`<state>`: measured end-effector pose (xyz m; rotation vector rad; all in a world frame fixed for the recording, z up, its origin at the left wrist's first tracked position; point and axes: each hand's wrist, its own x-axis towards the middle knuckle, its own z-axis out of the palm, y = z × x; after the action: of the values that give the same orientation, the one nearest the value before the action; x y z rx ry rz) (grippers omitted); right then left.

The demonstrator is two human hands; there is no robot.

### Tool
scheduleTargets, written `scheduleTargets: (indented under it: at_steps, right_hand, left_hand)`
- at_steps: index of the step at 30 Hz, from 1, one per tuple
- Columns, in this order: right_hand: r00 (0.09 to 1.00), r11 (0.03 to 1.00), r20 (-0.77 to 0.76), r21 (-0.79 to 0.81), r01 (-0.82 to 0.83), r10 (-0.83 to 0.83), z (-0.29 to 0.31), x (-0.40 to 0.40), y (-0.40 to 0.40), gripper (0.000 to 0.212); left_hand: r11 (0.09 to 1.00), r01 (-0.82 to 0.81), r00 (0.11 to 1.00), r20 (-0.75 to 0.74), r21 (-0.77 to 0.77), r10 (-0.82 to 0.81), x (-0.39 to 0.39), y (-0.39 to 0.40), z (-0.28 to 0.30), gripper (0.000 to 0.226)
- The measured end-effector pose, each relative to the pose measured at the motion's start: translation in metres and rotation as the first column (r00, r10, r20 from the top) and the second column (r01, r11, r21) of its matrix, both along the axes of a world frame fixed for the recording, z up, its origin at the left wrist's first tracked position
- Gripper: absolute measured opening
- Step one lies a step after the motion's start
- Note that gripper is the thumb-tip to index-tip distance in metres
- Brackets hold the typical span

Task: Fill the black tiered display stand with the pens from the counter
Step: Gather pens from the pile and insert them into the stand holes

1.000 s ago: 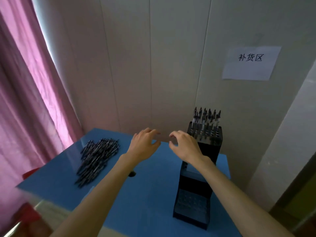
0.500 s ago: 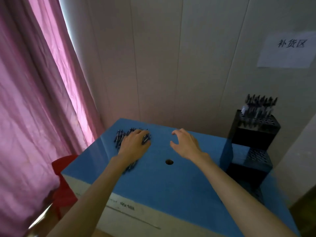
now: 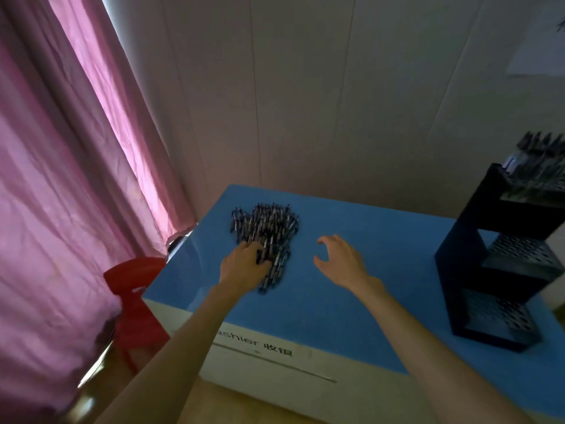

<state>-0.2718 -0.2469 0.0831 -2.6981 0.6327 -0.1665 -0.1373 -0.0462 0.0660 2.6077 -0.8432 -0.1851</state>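
1. Lying near the far left corner of the blue counter (image 3: 382, 289): pens (image 3: 269, 231), with bare room up to the stand (image 3: 477, 258) at the right edge.
2. Dark, thin, heaped; perforated black tiers.
3. Left hand (image 3: 244, 267) curled onto the pens; right hand (image 3: 339, 261) spread, touching nothing.

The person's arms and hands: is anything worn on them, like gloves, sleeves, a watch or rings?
Nothing is visibly worn. Both forearms are bare right to the bottom edge of the head view, with no sleeve, cuff or strap showing. The left hand and right hand wear no gloves, and no watch, bracelet or ring shows on the sides facing the camera. No cables or markings are on them.
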Motion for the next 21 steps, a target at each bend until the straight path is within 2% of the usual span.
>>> scheduleTargets:
  at_steps: [5, 10, 13, 18, 21]
  right_hand:
    - [1.000, 0.999, -0.022, 0.035, -0.010, 0.011, -0.030, 0.040, -0.001, 0.047]
    - [0.997, 0.995, -0.074, 0.098, 0.000, 0.008, -0.062, 0.066, -0.005, 0.047]
    - [0.994, 0.993, -0.109, 0.115, 0.026, -0.013, -0.075, 0.074, -0.015, 0.047]
    - [0.987, 0.992, -0.144, 0.100, 0.080, -0.065, -0.091, 0.081, -0.035, 0.047]
    - [0.981, 0.990, -0.176, 0.100, 0.101, -0.082, -0.099, 0.081, -0.039, 0.046]
  left_hand:
    - [0.993, -0.076, 0.993, -0.079, 0.087, 0.083, 0.028, -0.007, -0.041, 0.051]
    - [0.968, -0.149, 0.965, -0.184, 0.202, 0.187, 0.045, -0.021, -0.082, 0.083]
    - [0.948, -0.167, 0.949, -0.216, 0.270, 0.229, 0.051, -0.033, -0.102, 0.095]
    - [0.944, -0.221, 0.942, -0.197, 0.244, 0.271, 0.068, -0.048, -0.121, 0.100]
    - [0.957, -0.190, 0.956, -0.181, 0.219, 0.231, 0.076, -0.050, -0.128, 0.091]
